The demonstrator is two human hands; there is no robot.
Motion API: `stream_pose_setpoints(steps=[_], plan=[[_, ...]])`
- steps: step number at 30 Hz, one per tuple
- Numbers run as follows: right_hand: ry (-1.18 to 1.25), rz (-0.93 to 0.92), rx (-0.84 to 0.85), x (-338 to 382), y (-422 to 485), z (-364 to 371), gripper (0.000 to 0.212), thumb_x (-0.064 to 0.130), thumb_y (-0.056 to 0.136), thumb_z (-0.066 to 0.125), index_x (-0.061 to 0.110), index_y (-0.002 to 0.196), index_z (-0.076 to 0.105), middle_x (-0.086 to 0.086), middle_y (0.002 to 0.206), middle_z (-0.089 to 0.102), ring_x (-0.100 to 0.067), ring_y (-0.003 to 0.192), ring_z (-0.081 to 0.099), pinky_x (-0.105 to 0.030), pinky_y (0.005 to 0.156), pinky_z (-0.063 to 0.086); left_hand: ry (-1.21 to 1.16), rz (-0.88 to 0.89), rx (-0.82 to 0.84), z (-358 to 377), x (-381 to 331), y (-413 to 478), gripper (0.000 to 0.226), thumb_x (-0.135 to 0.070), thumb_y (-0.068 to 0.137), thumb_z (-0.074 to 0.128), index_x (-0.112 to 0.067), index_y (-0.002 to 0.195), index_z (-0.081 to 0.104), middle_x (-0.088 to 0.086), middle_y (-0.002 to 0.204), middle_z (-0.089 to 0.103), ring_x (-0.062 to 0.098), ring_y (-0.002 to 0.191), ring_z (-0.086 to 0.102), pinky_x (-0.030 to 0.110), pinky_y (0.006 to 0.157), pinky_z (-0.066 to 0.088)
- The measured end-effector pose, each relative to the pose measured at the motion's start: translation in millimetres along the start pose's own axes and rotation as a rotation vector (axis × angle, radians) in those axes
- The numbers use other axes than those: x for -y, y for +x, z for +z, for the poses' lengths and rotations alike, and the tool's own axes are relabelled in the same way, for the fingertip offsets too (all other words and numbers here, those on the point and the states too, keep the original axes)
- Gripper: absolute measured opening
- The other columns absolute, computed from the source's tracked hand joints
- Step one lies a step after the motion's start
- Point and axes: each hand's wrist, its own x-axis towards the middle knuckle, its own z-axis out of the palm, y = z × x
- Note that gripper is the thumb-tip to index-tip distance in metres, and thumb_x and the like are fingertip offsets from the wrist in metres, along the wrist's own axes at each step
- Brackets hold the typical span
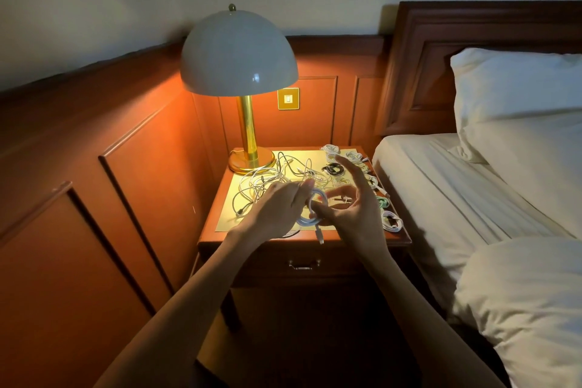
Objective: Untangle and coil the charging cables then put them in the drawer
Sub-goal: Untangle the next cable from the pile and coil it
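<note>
Drawer (304,264) is closed in the nightstand (212,214) front; just above the top's near edge the left hand (277,205) pinches a white coil (302,220) between thumb and fingers, plug end hanging free, while the right hand (356,211) is released, fingers spread, thumb touching the loop. Judgement: cable is light, limp, springy and fairly slick, so the turns will likely spring apart unless pinched together at one spot, not by the plug. Beyond, the tangle (267,176) lies loose mid-top; finished coils (390,222) line the right edge.
</note>
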Motion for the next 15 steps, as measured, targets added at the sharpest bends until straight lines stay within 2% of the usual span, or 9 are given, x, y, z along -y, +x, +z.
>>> stream_pose_setpoints(steps=[2, 4, 6, 7, 9, 11, 13, 15], plan=[[-0.186, -0.321, -0.054, -4.2, -2.2, 3.8, 0.061, 0.019, 0.087, 0.077, 0.031, 0.142, 0.053, 0.002, 0.116, 0.062, -0.009, 0.084, 0.068, -0.029, 0.059, 0.061, -0.14, -0.053, -0.001, 0.4, -1.9, 0.9, 0.053, -0.045, 0.105, 0.031, -0.02, 0.065, 0.054, -0.004, 0.054, 0.05, 0.007, 0.045, 0.042, 0.021, 0.047, 0.033], [-0.452, -0.611, -0.081, -12.0, 0.1, 4.6, 0.039, 0.019, 0.094, 0.067, 0.026, 0.132, 0.062, -0.007, 0.124, 0.057, -0.013, 0.084, 0.065, -0.034, 0.056, 0.059, -0.291, -0.09, 0.009, 0.2, -3.2, 1.2, 0.056, -0.047, 0.104, 0.03, -0.016, 0.063, 0.051, 0.004, 0.054, 0.046, 0.017, 0.047, 0.04, 0.029, 0.046, 0.031], [-0.611, -0.748, -0.111, -19.1, 2.9, 5.5, 0.026, 0.018, 0.096, 0.063, 0.016, 0.121, 0.069, -0.014, 0.119, 0.063, -0.023, 0.089, 0.067, -0.037, 0.057, 0.059, -0.373, -0.095, 0.012, -0.2, -3.0, -0.4, 0.061, -0.049, 0.103, 0.028, -0.008, 0.064, 0.051, 0.012, 0.057, 0.042, 0.021, 0.05, 0.036, 0.035, 0.046, 0.029], [-0.604, -0.771, -0.138, -20.4, 3.5, 6.2, 0.022, 0.014, 0.095, 0.064, 0.011, 0.116, 0.071, -0.015, 0.114, 0.066, -0.024, 0.092, 0.067, -0.038, 0.06, 0.059, -0.377, -0.089, 0.007, 0.1, -3.1, -1.2, 0.063, -0.048, 0.104, 0.027, -0.004, 0.065, 0.051, 0.011, 0.057, 0.042, 0.021, 0.051, 0.036, 0.037, 0.047, 0.03], [-0.489, -0.743, -0.201, -17.7, 3.5, 8.7, 0.015, 0.002, 0.09, 0.07, 0.004, 0.105, 0.073, -0.012, 0.104, 0.07, -0.018, 0.094, 0.066, -0.033, 0.07, 0.059, -0.382, -0.07, -0.007, 0.5, -7.2, -3.5, 0.06, -0.042, 0.107, 0.026, -0.005, 0.067, 0.051, 0.003, 0.054, 0.042, 0.02, 0.049, 0.038, 0.034, 0.047, 0.032], [-0.351, -0.617, -0.254, -10.2, 1.9, 12.8, 0.015, -0.003, 0.087, 0.073, 0.003, 0.101, 0.073, -0.008, 0.099, 0.071, -0.005, 0.092, 0.063, -0.016, 0.076, 0.053, -0.38, -0.05, -0.027, -0.2, -13.0, -4.5, 0.055, -0.035, 0.108, 0.028, -0.008, 0.066, 0.05, -0.003, 0.053, 0.041, 0.016, 0.048, 0.037, 0.029, 0.047, 0.032], [-0.194, -0.421, -0.311, -0.1, -1.7, 18.7, 0.013, 0.003, 0.089, 0.073, 0.007, 0.102, 0.073, -0.003, 0.098, 0.072, 0.003, 0.09, 0.063, -0.006, 0.074, 0.048, -0.365, -0.031, -0.043, -0.8, -15.6, -2.9, 0.056, -0.031, 0.108, 0.03, -0.001, 0.067, 0.053, 0.0, 0.054, 0.043, 0.015, 0.048, 0.037, 0.026, 0.047, 0.031], [0.055, -0.166, -0.35, 11.3, -5.0, 24.3, 0.009, 0.016, 0.092, 0.071, 0.016, 0.101, 0.074, 0.008, 0.1, 0.074, 0.001, 0.096, 0.067, -0.011, 0.074, 0.05, -0.335, 0.007, -0.044, -2.1, -15.5, 0.0, 0.054, -0.031, 0.108, 0.032, -0.001, 0.068, 0.054, 0.0, 0.055, 0.045, 0.013, 0.048, 0.04, 0.023, 0.047, 0.033]])
